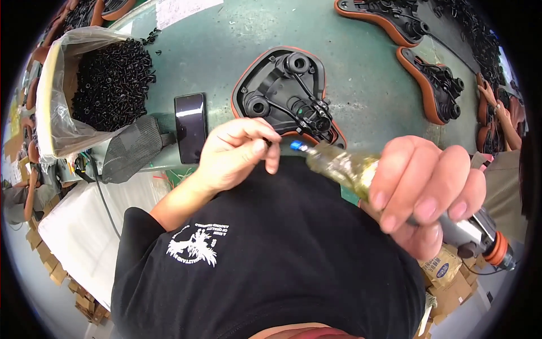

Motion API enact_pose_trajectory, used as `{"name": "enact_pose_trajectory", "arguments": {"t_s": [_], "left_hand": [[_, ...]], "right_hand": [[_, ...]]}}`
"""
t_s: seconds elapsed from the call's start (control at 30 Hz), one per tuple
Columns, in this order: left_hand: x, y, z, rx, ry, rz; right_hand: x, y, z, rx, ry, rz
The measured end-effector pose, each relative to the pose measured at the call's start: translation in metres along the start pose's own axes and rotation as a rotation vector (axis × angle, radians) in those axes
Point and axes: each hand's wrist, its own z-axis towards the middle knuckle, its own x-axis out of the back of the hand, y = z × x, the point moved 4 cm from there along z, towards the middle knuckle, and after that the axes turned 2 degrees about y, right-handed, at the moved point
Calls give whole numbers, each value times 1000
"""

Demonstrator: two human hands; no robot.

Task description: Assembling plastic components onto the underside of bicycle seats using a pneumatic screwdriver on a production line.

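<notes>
My left hand (234,153) has its fingertips pinched on a small black screw (267,142), mostly hidden between thumb and forefinger. In my right hand (424,195) is an electric screwdriver (347,168), its front part wrapped in yellowish clear film. The blue tip (297,145) points left toward the screw, a short gap apart from it. Just beyond both hands, an upturned bicycle saddle (276,85) lies on the table, its black underside facing up and its edge orange-brown. Neither hand is seen touching it.
A plastic-lined box (51,90) full of black screws stands at the left, with a black mesh piece (132,150) beside it. A phone (191,127) lies on the green table (361,85). More saddles (432,85) lie at the right, where another person's hands (490,97) show.
</notes>
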Motion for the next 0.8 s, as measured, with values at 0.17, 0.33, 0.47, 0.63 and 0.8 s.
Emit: {"name": "enact_pose_trajectory", "arguments": {"t_s": [0.17,0.33,0.47,0.63,0.8], "left_hand": [[-7,-10,-10,-17,-46,-30],[-1,-7,-15,-131,-92,230],[-5,-2,-18,-88,-150,409],[-8,27,-7,-808,156,1516],[29,-1,26,-695,458,1637]], "right_hand": [[-20,10,-3,-30,-130,39],[-30,9,-13,-116,-52,-58],[-25,7,-14,-132,-92,-38],[-12,2,-17,-9,-196,-75],[5,-8,-15,35,-79,-265]]}}
